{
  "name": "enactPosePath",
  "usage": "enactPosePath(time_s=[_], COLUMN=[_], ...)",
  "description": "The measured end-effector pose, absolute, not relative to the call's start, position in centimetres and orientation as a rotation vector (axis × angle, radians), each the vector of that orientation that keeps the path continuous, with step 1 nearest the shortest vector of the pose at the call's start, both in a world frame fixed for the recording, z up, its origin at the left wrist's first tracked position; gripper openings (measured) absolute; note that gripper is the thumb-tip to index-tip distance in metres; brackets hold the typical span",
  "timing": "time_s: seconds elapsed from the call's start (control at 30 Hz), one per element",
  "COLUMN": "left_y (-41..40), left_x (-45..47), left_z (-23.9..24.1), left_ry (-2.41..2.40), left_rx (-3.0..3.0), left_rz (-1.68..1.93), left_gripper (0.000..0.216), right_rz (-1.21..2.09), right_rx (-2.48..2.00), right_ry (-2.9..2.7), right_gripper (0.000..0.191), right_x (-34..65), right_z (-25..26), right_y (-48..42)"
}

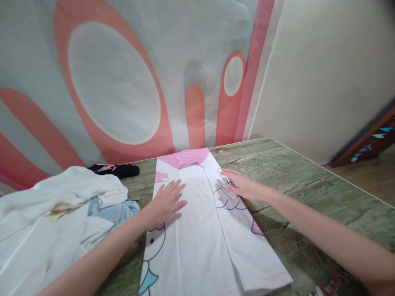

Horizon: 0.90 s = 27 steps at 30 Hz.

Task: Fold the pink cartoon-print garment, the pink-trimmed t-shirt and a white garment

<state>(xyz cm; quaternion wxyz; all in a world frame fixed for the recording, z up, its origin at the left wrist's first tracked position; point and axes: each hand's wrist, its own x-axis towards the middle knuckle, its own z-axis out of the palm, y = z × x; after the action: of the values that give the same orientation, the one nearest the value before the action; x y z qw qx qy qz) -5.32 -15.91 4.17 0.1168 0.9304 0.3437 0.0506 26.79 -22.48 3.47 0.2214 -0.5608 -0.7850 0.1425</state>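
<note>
A white garment [197, 230] with a pink collar and cartoon prints lies folded lengthwise on a grey-green wood-grain table [302, 185]. My left hand [166, 201] rests flat on its left half, fingers spread and pointing toward the collar. My right hand [242, 185] lies flat on its right fold, fingers stretched leftward over a printed outline. Neither hand holds anything.
A heap of white and light blue clothes [58, 218] fills the table's left side. A small black item with a pink bow [114, 169] lies behind it near the wall. A grey and coral patterned sheet [123, 82] hangs behind the table. The table's right edge runs diagonally.
</note>
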Motion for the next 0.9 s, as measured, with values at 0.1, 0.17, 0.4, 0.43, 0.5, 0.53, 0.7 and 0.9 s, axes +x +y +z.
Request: enactPosePath(time_s=[0.1, 0.17, 0.4, 0.43, 0.5, 0.53, 0.7, 0.9], left_y=[-14.3, -13.6, -11.0, -10.6, -10.0, -9.8, -9.2, -10.2], left_x=[-4.0, -3.7, -3.4, -3.2, -2.9, -2.7, -2.4, -2.9], left_z=[1.9, 1.2, 0.7, 0.8, 0.8, 0.9, 1.1, 1.2], left_ry=[1.124, 1.138, 1.185, 1.189, 1.187, 1.185, 1.17, 1.26], left_rx=[2.873, 2.906, 2.912, 2.905, 2.893, 2.888, 2.885, 2.886], left_rz=[0.064, 0.015, -0.01, -0.016, -0.023, -0.022, -0.036, 0.01], left_gripper=[0.061, 0.061, 0.062, 0.062, 0.062, 0.062, 0.063, 0.062], right_rz=[0.186, 0.158, 0.185, 0.183, 0.169, 0.158, 0.086, 0.014], right_rx=[-1.738, -1.812, -1.851, -1.856, -1.864, -1.866, -1.91, -1.799], right_ry=[-2.265, -2.31, -2.39, -2.396, -2.399, -2.397, -2.341, -2.365], right_gripper=[0.061, 0.066, 0.074, 0.074, 0.073, 0.072, 0.064, 0.058], right_x=[24.6, 23.8, 24.9, 25.1, 25.3, 25.4, 25.4, 24.9], right_z=[1.0, -0.1, -0.6, -0.6, -0.7, -0.7, -0.7, -0.2], right_y=[-19.5, -18.3, -14.6, -14.2, -13.5, -13.3, -13.3, -17.5])
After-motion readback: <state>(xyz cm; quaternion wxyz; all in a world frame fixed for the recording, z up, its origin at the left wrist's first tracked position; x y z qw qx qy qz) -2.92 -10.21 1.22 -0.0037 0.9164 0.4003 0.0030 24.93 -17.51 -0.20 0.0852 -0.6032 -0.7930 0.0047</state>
